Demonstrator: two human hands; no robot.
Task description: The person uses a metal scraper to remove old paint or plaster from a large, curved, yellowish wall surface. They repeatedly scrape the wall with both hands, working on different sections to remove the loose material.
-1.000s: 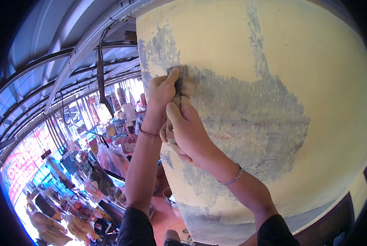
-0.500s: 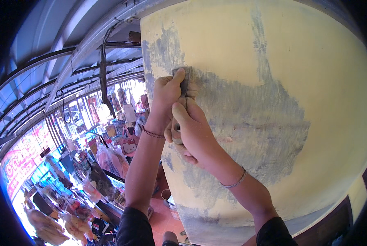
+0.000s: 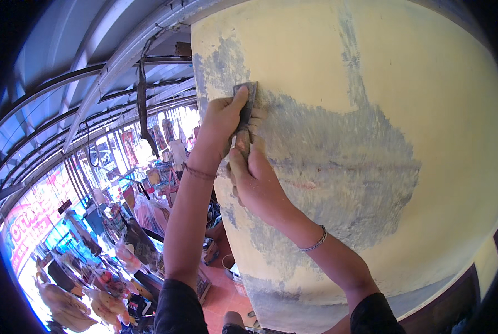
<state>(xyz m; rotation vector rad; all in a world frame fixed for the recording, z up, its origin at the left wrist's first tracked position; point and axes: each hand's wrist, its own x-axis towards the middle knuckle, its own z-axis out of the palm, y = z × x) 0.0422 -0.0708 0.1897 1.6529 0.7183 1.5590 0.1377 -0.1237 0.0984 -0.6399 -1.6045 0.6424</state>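
A paint scraper (image 3: 249, 106) with a dark flat blade is pressed against the cream-painted wall (image 3: 444, 106), close to its left edge. My left hand (image 3: 220, 121) is closed round the upper, blade end, its thumb lying along the blade. Lower down, my right hand (image 3: 263, 183) wraps round the wooden handle (image 3: 242, 142); its fingers are partly hidden behind the scraper. To the right of the hands spreads a large rough grey patch (image 3: 343, 142) where the cream paint is gone. A narrow grey strip (image 3: 350, 55) runs upward from it.
Left of the wall, many bagged and hanging goods (image 3: 143, 214) crowd a stall. Metal roof beams (image 3: 112, 72) pass overhead, with a dark hanging strap (image 3: 142, 106). Below lie a red tiled floor (image 3: 218, 292) and a small basket (image 3: 239, 286). A dark frame (image 3: 455, 300) stands at lower right.
Both hands have shifted slightly up and to the left along the wall, carrying the scraper with them. The right hand has turned a little, showing more of the handle.
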